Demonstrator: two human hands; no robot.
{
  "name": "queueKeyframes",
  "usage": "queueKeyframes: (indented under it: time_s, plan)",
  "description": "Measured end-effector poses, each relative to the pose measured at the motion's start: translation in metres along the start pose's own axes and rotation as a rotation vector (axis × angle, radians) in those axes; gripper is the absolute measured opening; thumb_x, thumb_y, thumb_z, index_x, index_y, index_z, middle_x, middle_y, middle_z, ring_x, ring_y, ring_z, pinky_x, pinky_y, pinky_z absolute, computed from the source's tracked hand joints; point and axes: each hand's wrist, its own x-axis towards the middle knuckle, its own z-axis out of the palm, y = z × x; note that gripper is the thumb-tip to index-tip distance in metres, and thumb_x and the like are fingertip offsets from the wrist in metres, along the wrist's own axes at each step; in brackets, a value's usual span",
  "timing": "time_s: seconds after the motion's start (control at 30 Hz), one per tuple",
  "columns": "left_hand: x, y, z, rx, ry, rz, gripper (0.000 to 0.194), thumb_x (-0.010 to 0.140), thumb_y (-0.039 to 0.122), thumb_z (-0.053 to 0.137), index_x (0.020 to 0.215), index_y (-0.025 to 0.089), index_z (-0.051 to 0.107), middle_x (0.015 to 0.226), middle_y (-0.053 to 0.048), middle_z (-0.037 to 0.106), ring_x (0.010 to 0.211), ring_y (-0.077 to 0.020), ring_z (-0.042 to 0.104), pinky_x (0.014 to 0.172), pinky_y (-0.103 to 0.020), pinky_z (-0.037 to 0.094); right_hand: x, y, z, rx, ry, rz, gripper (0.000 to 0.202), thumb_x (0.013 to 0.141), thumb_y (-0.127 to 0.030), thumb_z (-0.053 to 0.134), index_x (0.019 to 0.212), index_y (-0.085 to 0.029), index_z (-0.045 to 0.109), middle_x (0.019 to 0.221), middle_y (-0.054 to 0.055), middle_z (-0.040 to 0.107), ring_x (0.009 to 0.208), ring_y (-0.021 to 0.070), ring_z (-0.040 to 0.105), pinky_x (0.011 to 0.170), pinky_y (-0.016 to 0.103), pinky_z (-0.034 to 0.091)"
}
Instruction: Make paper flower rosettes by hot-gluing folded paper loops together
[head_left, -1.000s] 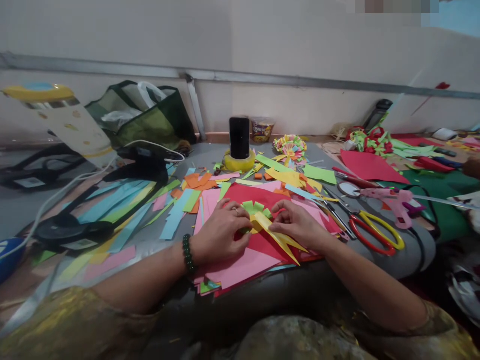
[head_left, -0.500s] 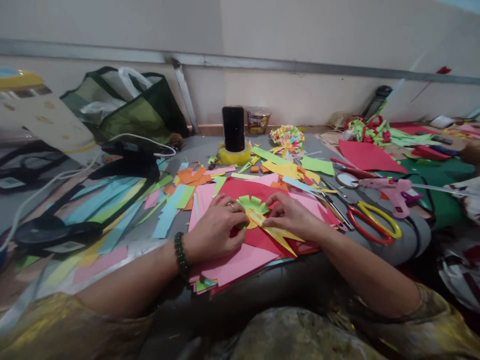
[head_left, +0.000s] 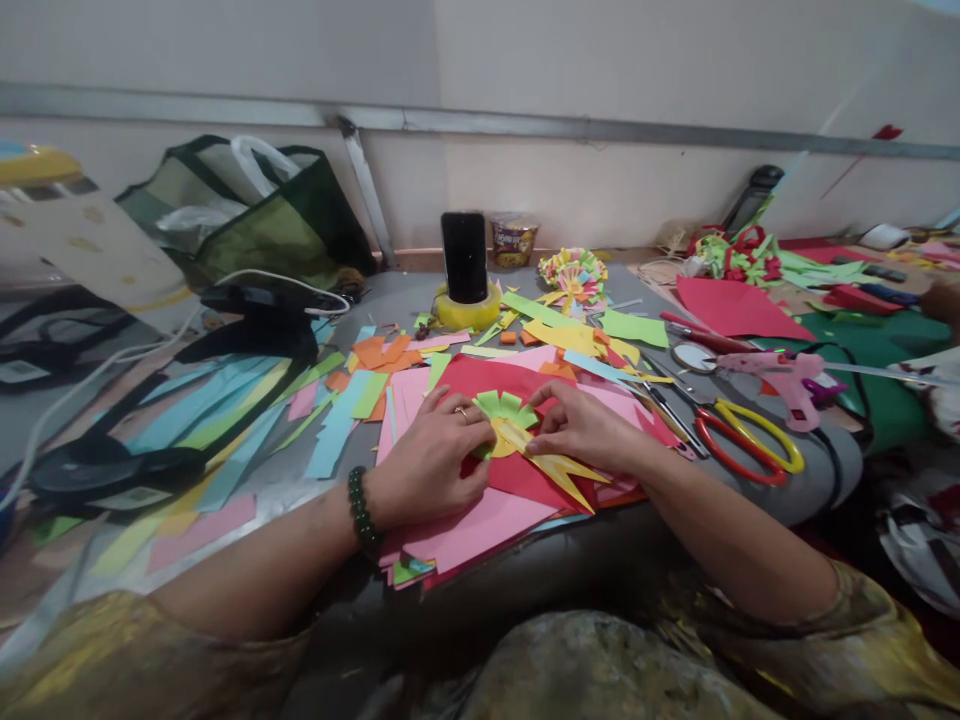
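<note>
A paper rosette [head_left: 508, 435] with a yellow centre, a fringe of green tabs and a forked yellow ribbon tail [head_left: 568, 472] lies on red paper [head_left: 517, 488]. Beneath that is a stack of pink sheets [head_left: 476, 530]. My left hand [head_left: 442, 450], with a ring and a green bead bracelet [head_left: 361, 506], is closed at the rosette's left edge; its fingertips are partly hidden. On the other side, my right hand [head_left: 574, 430] pinches the rosette's right edge, thumb beside the top of the tail.
Scissors [head_left: 750, 445] and a pink glue gun [head_left: 780, 380] lie at right. A phone [head_left: 464, 258] stands in a yellow tape roll [head_left: 469, 308] at the back. Paper strips [head_left: 337, 425] and a black strapped device [head_left: 124, 455] lie left. A finished paper flower [head_left: 574, 275] sits behind.
Almost nothing differs. Both hands stay at the rosette in the same hold, and the view has shifted very slightly.
</note>
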Motion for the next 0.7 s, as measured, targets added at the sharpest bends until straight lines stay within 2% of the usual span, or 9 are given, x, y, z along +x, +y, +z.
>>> queueKeyframes:
  time_s: [0.27,0.43,0.5,0.63,0.7]
  plan:
    - [0.001,0.001,0.0,0.021,-0.008,0.007,0.016,0.08,0.017,0.052,0.085,0.02,0.067,0.088,-0.007,0.071,0.092,-0.0263,0.058,0.094,-0.046,0.039,0.002,-0.002,-0.003,-0.058,-0.026,-0.02,0.045,0.067,-0.025,0.083,0.094,-0.022,0.047,0.06,-0.009,0.062,0.058,0.0138,0.058,0.05,0.024,0.037]
    - [0.0,0.0,0.001,0.008,0.001,-0.002,0.036,0.081,0.02,0.052,0.112,0.019,0.069,0.094,-0.009,0.073,0.095,-0.0284,0.058,0.097,-0.049,0.039,0.001,0.001,-0.005,-0.172,0.016,-0.057,0.047,0.068,-0.029,0.084,0.103,-0.02,0.053,0.067,-0.007,0.062,0.062,0.0156,0.06,0.052,0.026,0.038]
    - [0.0,0.0,0.001,0.003,-0.002,-0.001,0.041,0.08,0.02,0.053,0.118,0.019,0.068,0.096,-0.009,0.073,0.096,-0.0287,0.059,0.098,-0.05,0.039,-0.003,0.005,-0.009,-0.282,0.096,-0.128,0.046,0.071,-0.03,0.083,0.107,-0.02,0.056,0.071,-0.005,0.063,0.065,0.0158,0.06,0.055,0.026,0.039]
    - [-0.001,-0.001,0.002,-0.006,0.008,-0.005,0.041,0.081,0.021,0.053,0.118,0.018,0.068,0.096,-0.01,0.073,0.095,-0.0291,0.059,0.098,-0.05,0.04,-0.015,0.01,-0.014,-0.545,0.232,-0.422,0.017,0.088,-0.02,0.065,0.104,-0.022,0.069,0.087,0.003,0.067,0.076,0.017,0.06,0.065,0.028,0.042]
    - [-0.001,-0.001,0.002,-0.006,0.008,-0.006,0.04,0.081,0.021,0.053,0.118,0.018,0.068,0.097,-0.01,0.073,0.096,-0.0291,0.06,0.099,-0.051,0.039,-0.02,0.01,-0.011,-0.706,0.244,-0.564,0.026,0.094,-0.013,0.054,0.107,-0.022,0.074,0.091,0.007,0.066,0.081,0.0187,0.059,0.069,0.029,0.042]
